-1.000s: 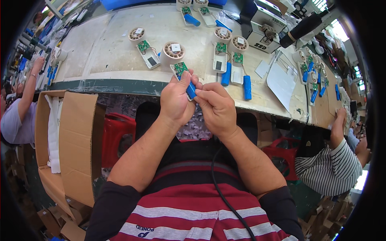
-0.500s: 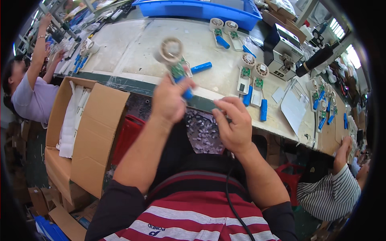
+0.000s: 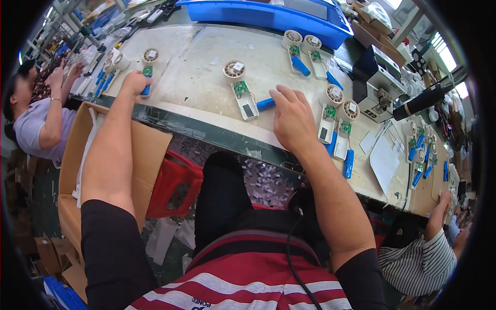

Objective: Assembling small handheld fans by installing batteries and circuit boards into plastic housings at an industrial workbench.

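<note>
A cream-white plastic fan unit [image 3: 248, 109] with a bare green circuit board [image 3: 240, 88] lies on the table [image 3: 181, 77] just left of the right hand [image 3: 295, 119], the nearer grip, its long axis running away from the worker. Its blue cylindrical battery [image 3: 265, 104] lies crosswise, pointing toward that grip, fingers loosely spread, nothing visibly held; contact cannot be told. Well to its left, the left hand [image 3: 135, 82] clasps a second cream-white fan unit [image 3: 148, 71].

Left hand [image 3: 135, 82]: curled on fan unit [image 3: 148, 71]
Right hand [image 3: 294, 116]: loosely open beside blue cylinder [image 3: 265, 104], contact unclear
Between hands: second fan unit [image 3: 241, 89], on counter [image 3: 191, 67]
Beyond hands: large blue bin [image 3: 253, 14]
</note>
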Action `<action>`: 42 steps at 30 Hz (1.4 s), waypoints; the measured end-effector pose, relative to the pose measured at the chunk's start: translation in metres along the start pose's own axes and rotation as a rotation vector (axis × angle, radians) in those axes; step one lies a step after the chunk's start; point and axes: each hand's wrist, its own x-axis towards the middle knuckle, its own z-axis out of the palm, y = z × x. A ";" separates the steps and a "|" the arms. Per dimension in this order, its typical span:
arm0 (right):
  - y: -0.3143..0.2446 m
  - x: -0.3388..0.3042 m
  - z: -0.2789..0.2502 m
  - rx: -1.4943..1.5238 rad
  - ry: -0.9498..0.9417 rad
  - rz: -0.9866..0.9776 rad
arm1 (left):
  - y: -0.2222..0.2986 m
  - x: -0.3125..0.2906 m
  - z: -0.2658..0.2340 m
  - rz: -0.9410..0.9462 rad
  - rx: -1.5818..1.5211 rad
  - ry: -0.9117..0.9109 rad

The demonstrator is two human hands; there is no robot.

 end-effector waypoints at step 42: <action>-0.037 -0.032 -0.070 0.728 -0.369 0.523 | 0.111 -0.266 0.223 0.069 -1.238 -0.734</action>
